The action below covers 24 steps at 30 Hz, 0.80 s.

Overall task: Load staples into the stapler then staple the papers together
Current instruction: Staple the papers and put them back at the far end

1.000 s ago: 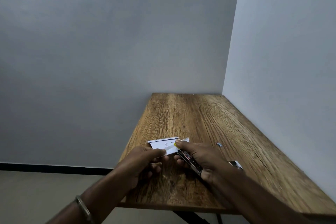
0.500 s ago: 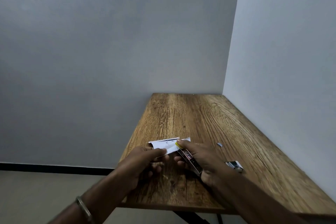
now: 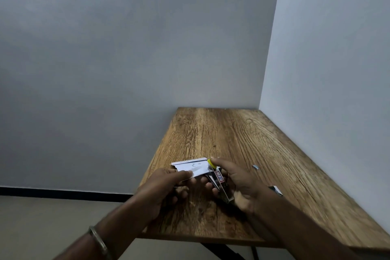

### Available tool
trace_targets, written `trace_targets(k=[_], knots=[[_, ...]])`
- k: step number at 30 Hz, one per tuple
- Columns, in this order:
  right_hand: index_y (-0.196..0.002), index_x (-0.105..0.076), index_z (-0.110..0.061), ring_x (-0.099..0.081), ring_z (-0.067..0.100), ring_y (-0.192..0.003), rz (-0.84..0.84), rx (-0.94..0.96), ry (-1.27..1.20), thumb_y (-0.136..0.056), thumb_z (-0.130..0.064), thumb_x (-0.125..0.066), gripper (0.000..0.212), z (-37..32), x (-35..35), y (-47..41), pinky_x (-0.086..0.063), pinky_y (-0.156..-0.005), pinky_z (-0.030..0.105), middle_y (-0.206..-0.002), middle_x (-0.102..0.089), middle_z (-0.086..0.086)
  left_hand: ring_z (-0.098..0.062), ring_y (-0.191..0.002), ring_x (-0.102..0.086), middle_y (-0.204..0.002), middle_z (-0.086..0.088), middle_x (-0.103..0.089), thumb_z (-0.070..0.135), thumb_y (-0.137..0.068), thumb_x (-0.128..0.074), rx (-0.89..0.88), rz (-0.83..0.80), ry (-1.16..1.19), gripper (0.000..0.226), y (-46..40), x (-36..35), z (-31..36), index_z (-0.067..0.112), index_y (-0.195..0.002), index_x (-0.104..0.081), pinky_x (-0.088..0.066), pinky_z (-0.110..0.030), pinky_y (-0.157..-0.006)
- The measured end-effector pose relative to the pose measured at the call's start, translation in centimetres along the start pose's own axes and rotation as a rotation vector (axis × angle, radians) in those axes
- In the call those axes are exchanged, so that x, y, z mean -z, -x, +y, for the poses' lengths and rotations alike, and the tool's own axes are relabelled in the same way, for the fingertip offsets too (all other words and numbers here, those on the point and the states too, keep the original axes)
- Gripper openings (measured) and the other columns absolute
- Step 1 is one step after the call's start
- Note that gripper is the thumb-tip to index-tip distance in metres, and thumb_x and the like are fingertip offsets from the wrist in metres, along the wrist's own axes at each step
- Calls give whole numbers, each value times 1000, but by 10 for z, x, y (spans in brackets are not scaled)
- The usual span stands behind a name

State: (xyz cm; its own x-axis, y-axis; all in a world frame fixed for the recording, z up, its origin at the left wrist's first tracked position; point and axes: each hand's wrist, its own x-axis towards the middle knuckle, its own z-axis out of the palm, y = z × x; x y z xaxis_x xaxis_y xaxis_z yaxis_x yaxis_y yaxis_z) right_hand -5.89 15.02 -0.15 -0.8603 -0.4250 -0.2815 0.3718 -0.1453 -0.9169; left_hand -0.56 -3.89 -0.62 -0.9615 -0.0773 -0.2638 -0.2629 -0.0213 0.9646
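Observation:
My left hand (image 3: 166, 186) pinches a small stack of white papers (image 3: 191, 168) just above the wooden table (image 3: 242, 137), near its left edge. My right hand (image 3: 238, 183) grips a small stapler (image 3: 218, 181) with a yellow tip and a red-and-white label. The stapler's front end sits over the right edge of the papers, with my thumb on its top near the yellow tip. Its lower jaw is partly hidden by my fingers.
A small strip of staples (image 3: 255, 167) lies on the table to the right of my hands. A small box (image 3: 276, 190) lies behind my right wrist. Walls close the table on the far and right sides.
The stapler's rear has tilted up a little in my right hand. The papers and my left hand have stayed almost still.

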Motion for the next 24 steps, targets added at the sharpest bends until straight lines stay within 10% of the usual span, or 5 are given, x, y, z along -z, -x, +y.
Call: trace_targets(k=[13,24], knots=[[-97,-72,7,-62,13,-55,-1,138,217,-75,-40,-74,51,-36,54,20,-49,-44,20,-79,-72,15,-9,-50,-59,-79,-2,-76,28,-85,-73,-9,-25,22,24,2,3,0,5,-85,-79,-41,-18,-42],[-116,-73,-25,-72,3,-88,83,483,1068,-88,-19,-75,29,-61,97,7,-55,-74,18,-99,-78,-7,-9,-51,-60,-75,-2,-75,29,-85,-73,5,-25,4,25,3,3,2,6,-83,-80,-41,-18,-42]])
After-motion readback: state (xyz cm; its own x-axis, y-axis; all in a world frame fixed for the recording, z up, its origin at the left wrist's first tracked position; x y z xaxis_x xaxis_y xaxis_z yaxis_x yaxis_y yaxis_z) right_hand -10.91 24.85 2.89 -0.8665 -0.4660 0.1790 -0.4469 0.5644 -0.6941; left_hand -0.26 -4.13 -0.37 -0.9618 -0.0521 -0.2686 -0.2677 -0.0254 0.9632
